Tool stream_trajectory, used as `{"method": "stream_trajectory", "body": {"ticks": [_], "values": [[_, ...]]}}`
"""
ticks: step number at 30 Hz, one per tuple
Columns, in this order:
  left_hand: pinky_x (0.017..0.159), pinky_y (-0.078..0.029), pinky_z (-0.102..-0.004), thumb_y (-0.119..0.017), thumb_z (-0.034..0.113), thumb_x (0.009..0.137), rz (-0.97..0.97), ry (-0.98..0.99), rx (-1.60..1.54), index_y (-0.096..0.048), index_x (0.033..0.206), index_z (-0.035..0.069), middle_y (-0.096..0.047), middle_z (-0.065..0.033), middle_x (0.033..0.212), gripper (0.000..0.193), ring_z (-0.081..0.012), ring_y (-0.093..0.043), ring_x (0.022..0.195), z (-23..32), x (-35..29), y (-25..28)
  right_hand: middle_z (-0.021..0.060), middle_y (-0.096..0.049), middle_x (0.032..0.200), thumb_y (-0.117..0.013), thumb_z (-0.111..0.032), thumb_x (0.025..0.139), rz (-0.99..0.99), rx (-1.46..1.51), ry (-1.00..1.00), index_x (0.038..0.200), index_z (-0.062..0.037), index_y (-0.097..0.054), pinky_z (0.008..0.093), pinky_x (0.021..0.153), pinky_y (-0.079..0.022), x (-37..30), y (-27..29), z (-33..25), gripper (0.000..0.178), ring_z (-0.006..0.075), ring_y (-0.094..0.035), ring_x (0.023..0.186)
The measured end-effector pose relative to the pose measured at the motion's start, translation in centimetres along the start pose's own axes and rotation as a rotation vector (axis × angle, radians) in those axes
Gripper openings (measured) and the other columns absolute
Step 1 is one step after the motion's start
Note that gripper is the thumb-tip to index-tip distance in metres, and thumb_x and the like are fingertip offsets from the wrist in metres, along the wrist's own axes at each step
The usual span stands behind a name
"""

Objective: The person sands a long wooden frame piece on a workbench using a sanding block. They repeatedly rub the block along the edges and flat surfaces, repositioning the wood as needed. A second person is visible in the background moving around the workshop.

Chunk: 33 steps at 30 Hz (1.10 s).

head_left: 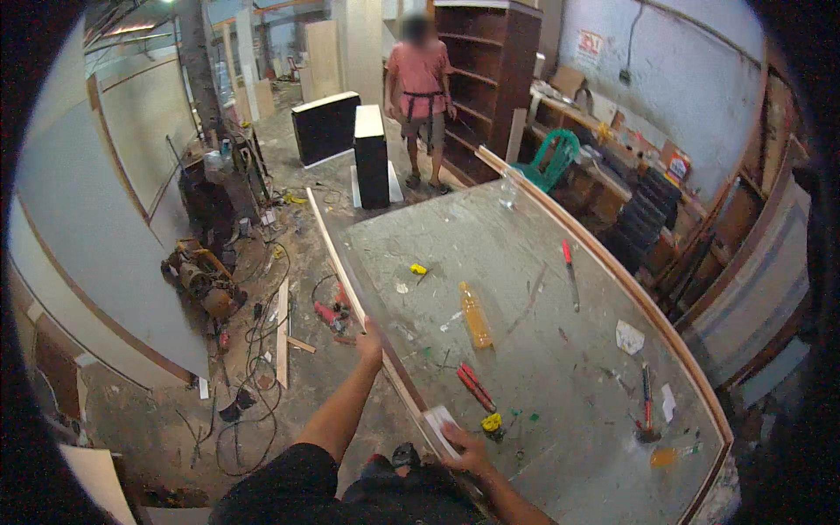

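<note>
Two hands at the near-left edge of a grey worktable

At far left, pale panels (87, 210) lean upright. Beside them a rusty-looking machine (206, 278) sits on the floor, with black cables (273, 398) looping nearby, then a pale wooden offcut (283, 337) and a red power tool (330, 315).

Next comes the left hand (370, 343), its fingers curled on a long, pale-edged wooden strip (331, 245); their far ends are hidden. The strip runs along the left side of the worktable (534, 385), slanting from beyond the hand down toward the person's body. Past its far end stand two black boxes with pale tops (371, 166), and a person in a pink shirt (420, 79) faces this way.

Farther right and nearer the body, the right hand (468, 451) grasps a white block (440, 427) against the strip, fingers bent over it.

On the tabletop lie a bottle of orange-yellow liquid (475, 315), red-handled pliers (475, 387) and a yellow tape measure (492, 423). A green chair (556, 159) stands behind; a hammer (646, 402) and a second bottle (669, 456) lie rightmost.
</note>
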<state>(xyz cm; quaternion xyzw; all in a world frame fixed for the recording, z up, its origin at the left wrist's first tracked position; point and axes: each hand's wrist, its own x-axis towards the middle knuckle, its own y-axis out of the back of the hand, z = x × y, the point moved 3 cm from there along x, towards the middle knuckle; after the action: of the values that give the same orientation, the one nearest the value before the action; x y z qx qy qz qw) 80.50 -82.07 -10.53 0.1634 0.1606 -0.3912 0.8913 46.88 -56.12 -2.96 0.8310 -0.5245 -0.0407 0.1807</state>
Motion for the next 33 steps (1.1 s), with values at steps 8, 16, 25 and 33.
{"method": "stream_trajectory", "body": {"ticks": [8, 16, 25, 33], "values": [[0.100, -0.050, -0.0450, -0.058, 0.078, 0.088, 0.008, -0.068, 0.103, -0.050, 0.135, -0.019, -0.060, -0.0345, 0.130, 0.108, -0.0403, -0.062, 0.120, 4.6, -4.4, 0.9, 0.0173, -0.059, 0.146, -0.085, -0.030, 0.072, 0.010, -0.005, -0.116, 0.134, -0.0029, -0.067, 0.0432, 0.120, -0.035, -2.7, 1.4, -3.0, 0.070, 0.0276, -0.051, 0.141], [0.101, -0.048, -0.0437, -0.058, 0.060, 0.092, -0.157, -0.248, 0.160, -0.035, 0.145, -0.017, -0.056, -0.0299, 0.132, 0.096, -0.0383, -0.058, 0.119, 1.5, 1.1, 0.4, 0.0150, -0.066, 0.138, -0.084, -0.033, 0.065, 0.094, 0.018, -0.067, 0.134, -0.0052, -0.066, 0.0354, 0.110, -0.046, 14.6, -3.4, -1.1, 0.077, 0.0254, -0.062, 0.129], [0.077, -0.054, -0.0431, -0.067, 0.026, 0.090, -0.231, 0.001, -0.180, -0.067, 0.103, -0.002, -0.065, -0.0094, 0.097, 0.032, -0.0261, -0.064, 0.082, 2.4, -0.4, 0.7, 0.0156, -0.048, 0.157, -0.072, -0.018, 0.069, -0.027, -0.040, -0.250, 0.142, -0.0069, -0.061, 0.0514, 0.127, -0.016, -9.6, 2.5, -6.2, 0.075, 0.0287, -0.042, 0.149], [0.079, -0.054, -0.0432, -0.064, 0.042, 0.094, -0.308, -0.078, -0.062, -0.067, 0.107, -0.007, -0.066, -0.0134, 0.101, 0.051, -0.0284, -0.065, 0.086, 3.3, -4.0, 4.3, 0.0141, -0.050, 0.155, -0.085, -0.031, 0.063, 0.035, 0.154, -0.033, 0.146, -0.0139, -0.058, 0.0427, 0.123, -0.032, 9.8, -5.8, -3.3, 0.089, 0.0327, -0.046, 0.144]]}}
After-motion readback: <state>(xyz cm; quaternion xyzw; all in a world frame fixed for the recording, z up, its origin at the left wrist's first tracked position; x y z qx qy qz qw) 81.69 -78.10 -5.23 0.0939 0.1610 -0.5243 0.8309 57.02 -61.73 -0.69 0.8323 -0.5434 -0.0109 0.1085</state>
